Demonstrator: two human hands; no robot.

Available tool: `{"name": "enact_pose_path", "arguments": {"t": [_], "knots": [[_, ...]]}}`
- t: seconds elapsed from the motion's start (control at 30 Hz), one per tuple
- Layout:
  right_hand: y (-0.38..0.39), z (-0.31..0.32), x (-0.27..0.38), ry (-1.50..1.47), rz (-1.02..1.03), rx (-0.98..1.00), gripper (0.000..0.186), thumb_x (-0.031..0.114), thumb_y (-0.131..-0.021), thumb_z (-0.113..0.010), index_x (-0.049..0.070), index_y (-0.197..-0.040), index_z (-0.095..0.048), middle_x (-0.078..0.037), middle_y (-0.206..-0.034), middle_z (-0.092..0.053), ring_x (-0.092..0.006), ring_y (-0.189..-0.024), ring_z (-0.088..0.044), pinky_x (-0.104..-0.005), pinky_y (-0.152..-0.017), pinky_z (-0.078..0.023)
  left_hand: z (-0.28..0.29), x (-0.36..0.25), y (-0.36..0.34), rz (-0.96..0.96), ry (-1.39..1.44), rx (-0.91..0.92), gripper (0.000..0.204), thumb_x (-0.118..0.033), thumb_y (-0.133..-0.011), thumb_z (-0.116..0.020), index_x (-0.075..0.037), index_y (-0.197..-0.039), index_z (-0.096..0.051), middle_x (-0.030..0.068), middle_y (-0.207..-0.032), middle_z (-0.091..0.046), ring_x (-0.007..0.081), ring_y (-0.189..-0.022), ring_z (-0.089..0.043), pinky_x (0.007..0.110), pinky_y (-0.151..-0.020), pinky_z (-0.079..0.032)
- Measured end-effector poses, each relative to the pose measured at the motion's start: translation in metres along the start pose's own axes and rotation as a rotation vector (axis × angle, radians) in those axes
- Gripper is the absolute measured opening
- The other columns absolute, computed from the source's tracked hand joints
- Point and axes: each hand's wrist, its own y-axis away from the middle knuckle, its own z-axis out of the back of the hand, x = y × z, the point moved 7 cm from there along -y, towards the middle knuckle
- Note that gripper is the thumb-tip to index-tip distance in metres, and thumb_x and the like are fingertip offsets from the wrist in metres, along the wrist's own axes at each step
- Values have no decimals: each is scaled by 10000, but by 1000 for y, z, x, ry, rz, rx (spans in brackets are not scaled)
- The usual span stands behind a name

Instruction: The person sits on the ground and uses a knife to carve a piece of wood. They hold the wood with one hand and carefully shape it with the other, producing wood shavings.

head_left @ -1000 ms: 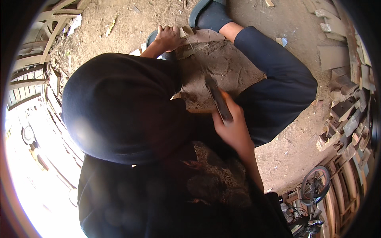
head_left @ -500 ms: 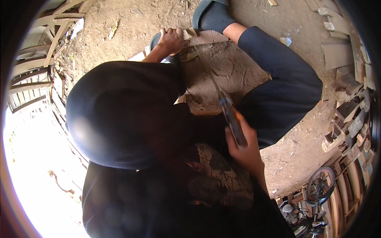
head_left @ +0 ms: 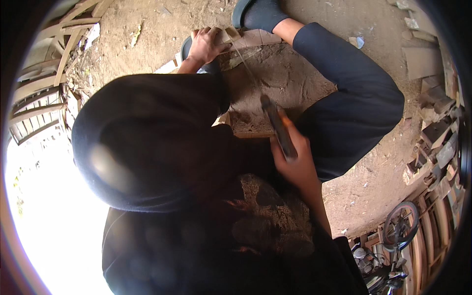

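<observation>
My left hand [head_left: 203, 45] is closed on a small pale wooden block [head_left: 231, 34] at the top, resting on a pinkish strip [head_left: 259, 37] beside my dark shoe [head_left: 258, 15]. My right hand [head_left: 294, 151] is wrapped round the dark and orange handle of a handsaw [head_left: 275, 120]. The thin blade runs up toward the block near my left fingers; its far end is too small to make out exactly. My bent right leg [head_left: 359, 93] in dark trousers lies right of the saw, and my dark clothing fills the lower middle.
The dirt floor [head_left: 137, 59] has scraps on it. Stacked wood offcuts [head_left: 432, 132] line the right edge, with a bicycle wheel [head_left: 399, 223] and machine parts at lower right. Wooden framing [head_left: 44, 93] stands at the left beside bright daylight.
The saw in my right hand slid down toward me half a second ago and is now pushed back up toward the block. My left hand stays on the block.
</observation>
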Motion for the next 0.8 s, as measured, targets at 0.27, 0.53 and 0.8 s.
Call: {"name": "enact_pose_path", "arguments": {"t": [0.27,0.53,0.8], "knots": [[45,18,7,28,61,-34,524,38,-888,-605,2,-1397,-487,-214,-805,-651,-294,-682,-700,-355,-646,-514,1,11,-7,105,86,157,700,-571,-739,-770,-93,-1243,-686,123,-1126,-697,267,-1171,-601,413,-1102,-302],[29,6,12,76,185,-24,538,39,-899,-594,-7,-1418,-461,-220,-900,-681,-326,-779,-712,-354,-709,-526,-11,26,-10,119,-23,206,753,-694,-753,-689,-149,-1274,-684,161,-1162,-701,288,-1185,-613,428,-1123,-313],[4,-7,2,9,59,21,537,32,-909,-580,-7,-1430,-455,-176,-779,-643,-241,-643,-663,-319,-658,-510,-5,20,-9,158,-30,259,753,-685,-762,-693,-157,-1298,-663,146,-1206,-687,281,-1194,-613,428,-1115,-332]]}}
